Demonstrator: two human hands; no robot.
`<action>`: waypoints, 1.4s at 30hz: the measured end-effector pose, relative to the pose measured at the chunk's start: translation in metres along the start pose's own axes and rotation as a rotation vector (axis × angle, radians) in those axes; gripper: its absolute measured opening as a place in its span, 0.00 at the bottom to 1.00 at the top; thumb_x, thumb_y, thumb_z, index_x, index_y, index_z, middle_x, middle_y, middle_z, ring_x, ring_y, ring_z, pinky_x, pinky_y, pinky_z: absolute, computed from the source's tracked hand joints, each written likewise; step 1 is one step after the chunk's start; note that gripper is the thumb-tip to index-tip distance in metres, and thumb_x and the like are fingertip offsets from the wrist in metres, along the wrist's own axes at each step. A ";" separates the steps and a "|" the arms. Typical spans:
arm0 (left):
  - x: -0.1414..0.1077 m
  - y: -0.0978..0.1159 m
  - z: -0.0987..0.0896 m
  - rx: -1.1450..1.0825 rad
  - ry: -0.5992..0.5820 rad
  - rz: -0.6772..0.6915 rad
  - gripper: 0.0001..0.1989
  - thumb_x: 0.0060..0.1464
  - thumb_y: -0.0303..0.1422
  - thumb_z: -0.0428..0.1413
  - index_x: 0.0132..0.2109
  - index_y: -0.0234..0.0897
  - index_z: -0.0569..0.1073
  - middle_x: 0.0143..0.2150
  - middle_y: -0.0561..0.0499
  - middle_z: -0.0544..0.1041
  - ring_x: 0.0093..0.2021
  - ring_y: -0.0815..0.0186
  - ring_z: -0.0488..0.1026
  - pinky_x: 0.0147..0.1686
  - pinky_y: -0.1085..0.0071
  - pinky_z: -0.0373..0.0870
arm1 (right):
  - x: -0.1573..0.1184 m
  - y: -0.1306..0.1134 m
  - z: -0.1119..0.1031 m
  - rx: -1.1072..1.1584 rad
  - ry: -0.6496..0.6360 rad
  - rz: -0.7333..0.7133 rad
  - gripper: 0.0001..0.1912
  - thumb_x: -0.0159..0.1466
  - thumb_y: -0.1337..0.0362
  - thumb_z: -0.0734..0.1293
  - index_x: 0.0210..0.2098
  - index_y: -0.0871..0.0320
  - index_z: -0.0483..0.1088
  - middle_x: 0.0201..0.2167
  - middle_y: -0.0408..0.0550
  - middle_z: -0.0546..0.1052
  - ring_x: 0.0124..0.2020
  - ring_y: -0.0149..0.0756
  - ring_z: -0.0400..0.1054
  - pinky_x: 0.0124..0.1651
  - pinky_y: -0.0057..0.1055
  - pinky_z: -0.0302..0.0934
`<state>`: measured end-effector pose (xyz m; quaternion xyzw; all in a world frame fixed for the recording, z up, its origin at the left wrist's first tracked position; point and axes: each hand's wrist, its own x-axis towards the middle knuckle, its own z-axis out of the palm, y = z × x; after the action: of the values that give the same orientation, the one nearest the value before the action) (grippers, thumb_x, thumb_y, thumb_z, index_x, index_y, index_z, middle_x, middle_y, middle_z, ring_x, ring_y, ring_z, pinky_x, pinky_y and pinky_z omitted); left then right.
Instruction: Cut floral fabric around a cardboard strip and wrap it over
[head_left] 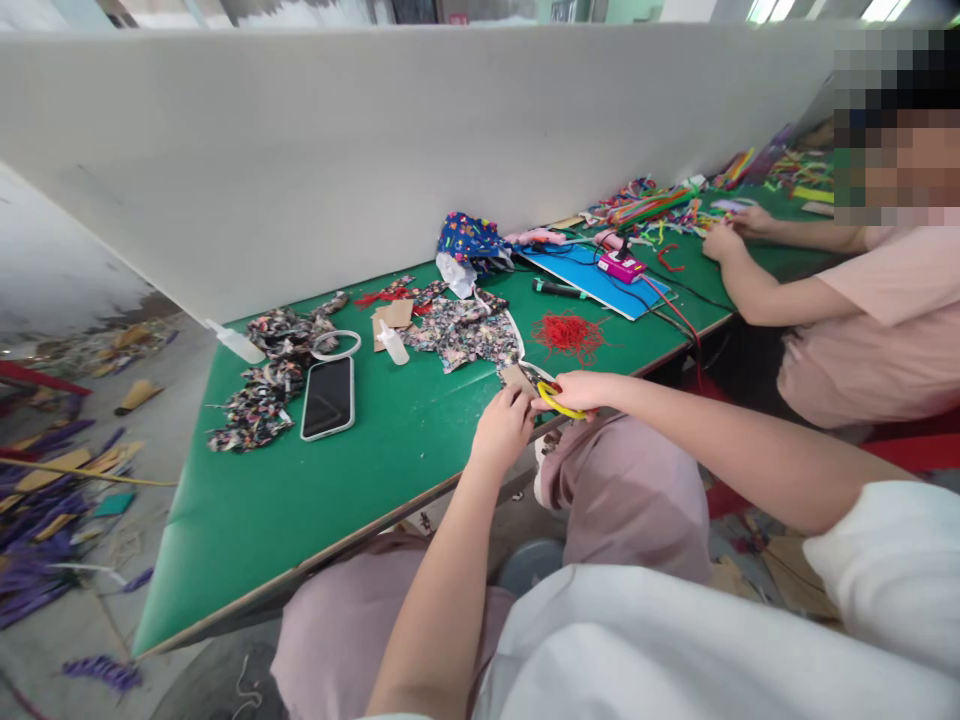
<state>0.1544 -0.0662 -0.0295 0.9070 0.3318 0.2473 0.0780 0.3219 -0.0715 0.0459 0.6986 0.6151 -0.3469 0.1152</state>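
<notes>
My right hand (579, 392) is closed round the yellow handles of a pair of scissors (559, 402) at the table's front edge. The blades point up and left and are partly hidden. Just left of them, my left hand (502, 425) pinches a small piece of brown card (517, 378), with dark patterned fabric showing beside it. Beyond both hands lies a spread of floral fabric (469, 335) with a white edge. A heap of red strings (568, 337) rests to the right of that fabric.
On the green table (390, 450) lie a phone (328, 398), a white ring (336, 346), a squeeze bottle (392, 343), dark fabric strips (255, 410) and a blue folder (592, 278). A magenta power strip (622, 266) trails cables. A co-worker (862, 290) sits at right; a white partition (300, 150) stands behind.
</notes>
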 end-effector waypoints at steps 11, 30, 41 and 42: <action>0.001 0.001 -0.001 -0.016 0.004 0.008 0.09 0.58 0.31 0.46 0.44 0.37 0.68 0.48 0.46 0.69 0.48 0.63 0.66 0.49 0.67 0.66 | -0.001 -0.004 0.008 -0.221 0.176 0.063 0.34 0.54 0.40 0.56 0.40 0.65 0.70 0.36 0.63 0.76 0.38 0.50 0.71 0.35 0.34 0.62; 0.000 0.000 0.001 -0.025 0.019 -0.001 0.09 0.58 0.31 0.46 0.43 0.37 0.68 0.47 0.45 0.69 0.49 0.62 0.66 0.49 0.65 0.66 | 0.007 -0.002 0.012 -0.287 0.260 0.052 0.26 0.60 0.48 0.54 0.41 0.64 0.70 0.41 0.62 0.75 0.43 0.47 0.70 0.38 0.31 0.61; 0.001 0.000 0.001 -0.034 0.014 -0.008 0.09 0.57 0.30 0.47 0.44 0.37 0.68 0.48 0.46 0.68 0.50 0.63 0.66 0.50 0.65 0.65 | 0.009 0.000 0.011 -0.243 0.236 0.034 0.25 0.62 0.52 0.51 0.40 0.65 0.69 0.33 0.60 0.77 0.34 0.44 0.73 0.34 0.32 0.61; 0.001 0.000 0.000 -0.034 0.014 -0.009 0.09 0.57 0.30 0.47 0.44 0.37 0.68 0.48 0.46 0.68 0.50 0.62 0.66 0.50 0.65 0.65 | 0.008 0.000 0.011 -0.236 0.225 0.035 0.25 0.62 0.52 0.51 0.40 0.65 0.69 0.32 0.60 0.77 0.32 0.44 0.73 0.34 0.32 0.61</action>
<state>0.1552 -0.0661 -0.0294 0.9024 0.3321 0.2587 0.0920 0.3181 -0.0714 0.0331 0.7253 0.6483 -0.1897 0.1327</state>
